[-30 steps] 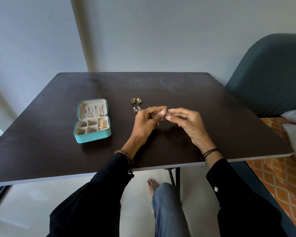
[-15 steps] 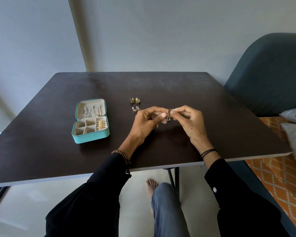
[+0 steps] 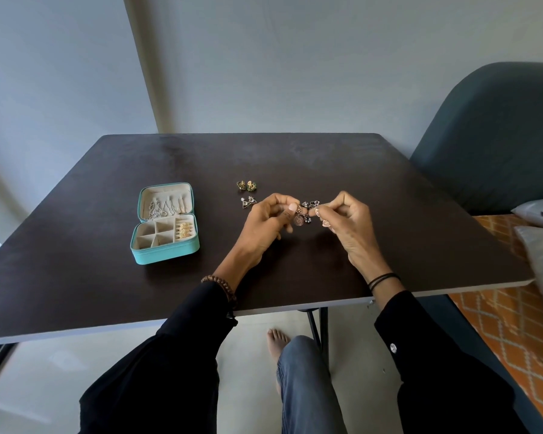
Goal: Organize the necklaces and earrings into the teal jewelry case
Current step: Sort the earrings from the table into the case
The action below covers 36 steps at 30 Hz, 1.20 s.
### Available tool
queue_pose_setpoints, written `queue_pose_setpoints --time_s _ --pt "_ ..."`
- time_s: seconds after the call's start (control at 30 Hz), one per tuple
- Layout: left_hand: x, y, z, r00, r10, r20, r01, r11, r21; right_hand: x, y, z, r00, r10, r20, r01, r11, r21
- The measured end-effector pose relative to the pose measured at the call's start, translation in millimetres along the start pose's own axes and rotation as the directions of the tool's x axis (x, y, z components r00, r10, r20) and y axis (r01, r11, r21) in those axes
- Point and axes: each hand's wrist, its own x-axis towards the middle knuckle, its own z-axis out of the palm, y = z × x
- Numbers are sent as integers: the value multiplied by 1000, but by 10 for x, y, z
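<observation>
Above the middle of the dark table (image 3: pixel 107 277) I see both hands raised and close together. The left hand (image 3: pixel 264 227) pinches one end of a small bunch of earrings (image 3: pixel 306 211) between thumb and forefinger. The right hand (image 3: pixel 348 220) pinches the other end in the same way, and the other fingers of both hands are curled. A round coppery disc and some pale beads hang from the bunch. The teal jewelry case (image 3: pixel 166 253) lies open on the table, well to the left of the hands. Silver pieces (image 3: pixel 163 208) lie in its lid and gold earrings (image 3: pixel 183 230) stand in the right compartment of the tray. Just beyond the left hand the triangle earrings (image 3: pixel 248 202) rest on the table, and the green-gold studs (image 3: pixel 246 185) lie a little farther.
</observation>
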Motion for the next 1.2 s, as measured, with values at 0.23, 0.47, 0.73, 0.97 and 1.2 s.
queue_pose_setpoints --time_s 0.23,0.47,0.73,0.97,1.2 --pt "8 3 2 999 -27 -16 27 999 -26 28 38 -9 1000 -23 7 23 1000 -8" --pt "-16 -24 -16 997 68 22 -69 996 50 24 52 -9 998 -21 55 20 1000 3" --pt "-14 -23 -6 997 69 37 -71 996 59 35 78 -14 994 -42 96 40 999 18" --pt "-34 -3 -2 998 65 7 -65 998 24 11 52 -13 994 -18 105 16 1000 25" --pt "-141 108 -8 1000 -2 -9 2 998 70 -114 -34 19 996 10 87 -14 999 46"
